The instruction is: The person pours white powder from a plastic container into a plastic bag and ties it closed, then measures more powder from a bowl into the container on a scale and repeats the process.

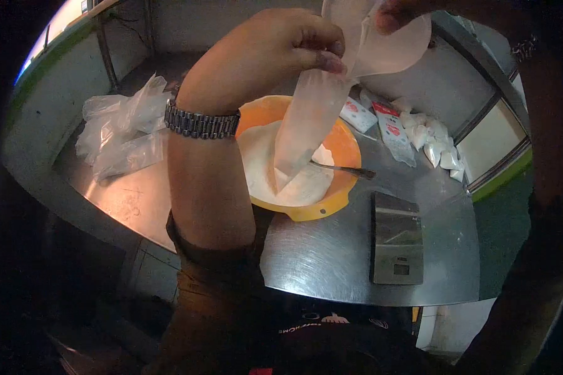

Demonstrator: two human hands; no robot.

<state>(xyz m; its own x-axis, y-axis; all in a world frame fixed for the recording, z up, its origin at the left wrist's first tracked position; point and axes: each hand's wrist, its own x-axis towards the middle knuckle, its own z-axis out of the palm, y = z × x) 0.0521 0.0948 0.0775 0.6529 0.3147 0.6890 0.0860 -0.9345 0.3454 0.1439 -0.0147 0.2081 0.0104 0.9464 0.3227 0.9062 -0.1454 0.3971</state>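
Note:
My left hand [312, 47], with a metal-banded watch on its wrist, pinches the side of a long translucent plastic bag [319, 106]. The thumb and fingers of my right hand [397, 15] close on the bag's wide upper part at the top edge of the view. The bag's narrow lower end hangs down over an orange bowl [349, 150], in front of the white powder [259, 156] heaped inside. Whether the bag touches the powder I cannot tell. A spoon [350, 169] rests in the bowl, its handle sticking out over the right rim.
On the metal table [319, 256] a flat kitchen scale [397, 237] lies right of the bowl. Crumpled clear plastic bags [122, 131] are piled on the left. Behind at right are red-and-white packets [394, 128] and several small bags of white powder [434, 140].

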